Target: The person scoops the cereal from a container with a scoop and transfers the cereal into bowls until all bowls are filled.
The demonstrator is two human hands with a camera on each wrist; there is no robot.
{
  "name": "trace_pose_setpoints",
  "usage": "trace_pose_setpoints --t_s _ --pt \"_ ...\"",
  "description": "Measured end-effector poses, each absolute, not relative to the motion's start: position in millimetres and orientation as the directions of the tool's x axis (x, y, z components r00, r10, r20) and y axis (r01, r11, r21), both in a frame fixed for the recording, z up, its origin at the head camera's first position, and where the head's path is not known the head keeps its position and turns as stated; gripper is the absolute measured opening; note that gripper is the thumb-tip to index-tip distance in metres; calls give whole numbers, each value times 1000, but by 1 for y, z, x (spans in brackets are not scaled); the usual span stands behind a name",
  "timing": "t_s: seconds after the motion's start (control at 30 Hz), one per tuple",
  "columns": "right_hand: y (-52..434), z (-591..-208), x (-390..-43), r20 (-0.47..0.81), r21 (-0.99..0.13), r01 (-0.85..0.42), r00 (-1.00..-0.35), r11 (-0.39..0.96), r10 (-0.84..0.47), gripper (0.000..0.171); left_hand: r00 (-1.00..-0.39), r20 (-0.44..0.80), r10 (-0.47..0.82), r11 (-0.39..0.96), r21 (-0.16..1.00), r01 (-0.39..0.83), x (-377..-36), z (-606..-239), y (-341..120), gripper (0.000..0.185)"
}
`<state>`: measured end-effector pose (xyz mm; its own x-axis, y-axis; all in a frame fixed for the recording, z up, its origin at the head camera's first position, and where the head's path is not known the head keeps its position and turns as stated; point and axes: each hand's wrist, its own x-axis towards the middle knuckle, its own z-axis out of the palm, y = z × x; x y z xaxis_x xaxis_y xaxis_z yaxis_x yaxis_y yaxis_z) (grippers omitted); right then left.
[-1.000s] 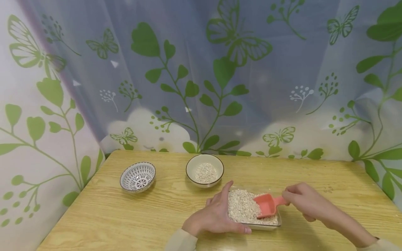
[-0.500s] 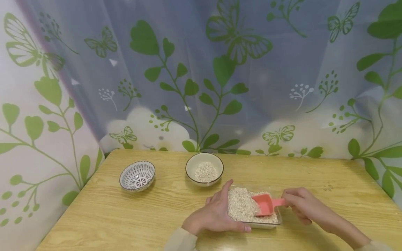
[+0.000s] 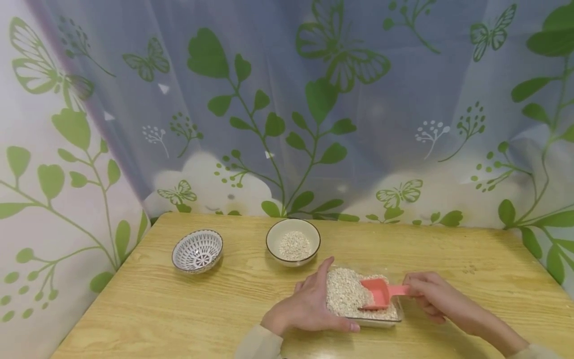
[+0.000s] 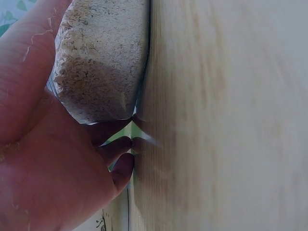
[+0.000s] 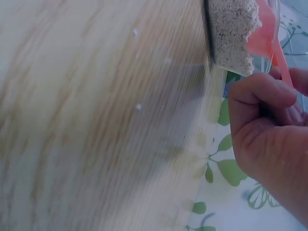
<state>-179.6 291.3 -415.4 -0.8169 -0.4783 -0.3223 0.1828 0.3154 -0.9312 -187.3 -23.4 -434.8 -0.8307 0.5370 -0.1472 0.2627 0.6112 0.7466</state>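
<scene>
Pink plastic first: from the head view your right hand [image 3: 432,294] pinches the handle of the scoop [image 3: 378,293], and its blade sits lower and deeper in the oats [image 3: 345,294] than a second ago, when it was tipped up higher over the heap. That reads as you digging in for a load, not yet lifting one. Your left hand [image 3: 309,306] has not shifted; its thumb and fingers curl round the left end of the clear glass tray [image 3: 381,323] and steady it on the wooden table [image 3: 179,304]. Count with me: one tray, one scoop, two bowls. The plain bowl [image 3: 293,242] holds a small mound of oats; the patterned bowl [image 3: 197,251] to its left looks empty.

Left wrist view now: your fingers [image 4: 118,149] press the tray's corner, oats [image 4: 101,62] packed against the glass, tabletop [image 4: 226,115] alongside.

Right wrist view: your curled fingers [image 5: 262,94] grip the thin pink handle [image 5: 284,67], the scoop's blade buried beside the oat heap [image 5: 231,29].
</scene>
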Motion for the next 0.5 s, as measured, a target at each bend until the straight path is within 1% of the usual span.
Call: trace_pose_setpoints --t_s 0.2,0.37,0.5 --pt "282 -415 -176 -304 -918 143 -854 370 -423 24 -830 -144 539 619 736 274 -185 -433 -23 136" --pt "278 -414 -174 -269 -916 97 -868 389 -417 28 -831 -146 537 619 738 270 -185 -432 -23 136" --pt "276 -418 -172 -176 -922 -5 -886 387 -430 26 -833 -146 534 622 735 270 -186 -433 -23 136"
